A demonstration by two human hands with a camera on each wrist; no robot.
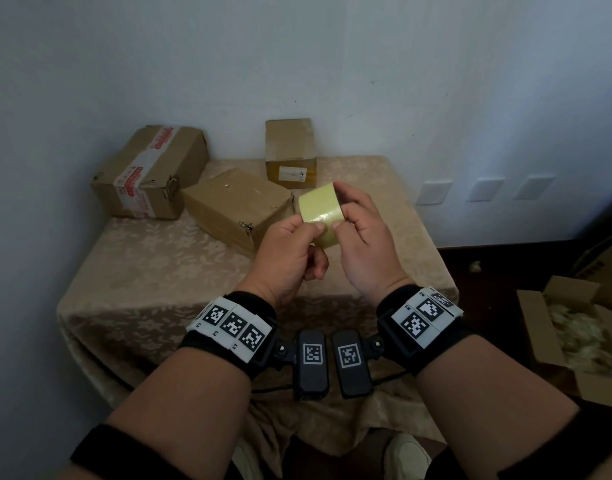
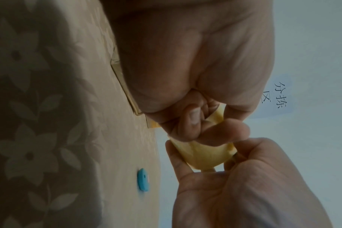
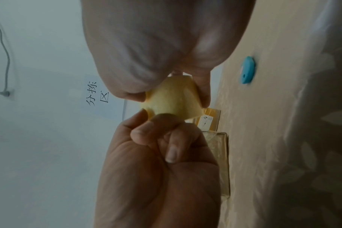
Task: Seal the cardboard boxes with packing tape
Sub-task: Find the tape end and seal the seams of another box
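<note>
Tape roll held up over table, in front of the three boxes. Right hand curled round roll's right side, thumb and fingers clamping its rim. Left hand pinching at roll's near face, thumb pressed to yellow surface; remaining fingers folded into palm. Loose tape end not discernible. Roll's core hidden by both hands; lower edge cut off behind left hand.

Nearest box lying just left of roll, near corner torn. Box with red-printed tape at far left, overhanging table edge. Small box against wall, label unreadable. Blue object on cloth visible in wrist views only, identity unclear. Open carton on floor, right, partly cut off.
</note>
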